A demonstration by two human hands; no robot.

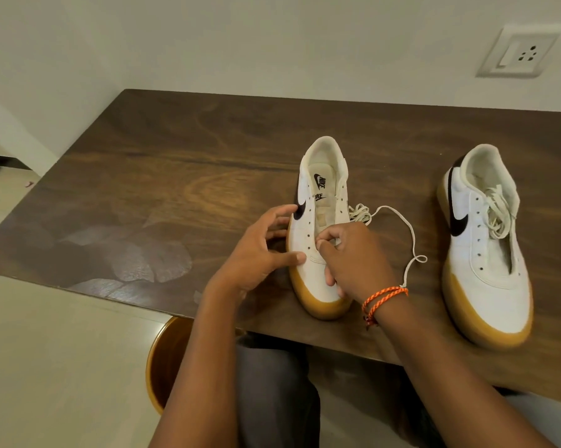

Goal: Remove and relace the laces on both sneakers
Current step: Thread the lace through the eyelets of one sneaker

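Observation:
Two white sneakers with gum soles and black swooshes stand on a dark wooden table (143, 176), toes toward me. The nearer sneaker (318, 202) has bare eyelets; its white lace (399, 221) lies loose on the table to its right. My left hand (259, 253) touches this shoe's left side with thumb and fingertips. My right hand (353, 257) lies over the toe end, thumb and forefinger pinched together at the lowest eyelets, where the lace seems to end. The second sneaker (486, 247) stands at the right with a bunched lace (499, 215) lying in its opening.
The table's near edge runs just below the shoes, with my lap and a round wooden stool (162, 363) under it. A wall socket (521, 53) is on the wall at the back right. Pale floor lies to the left.

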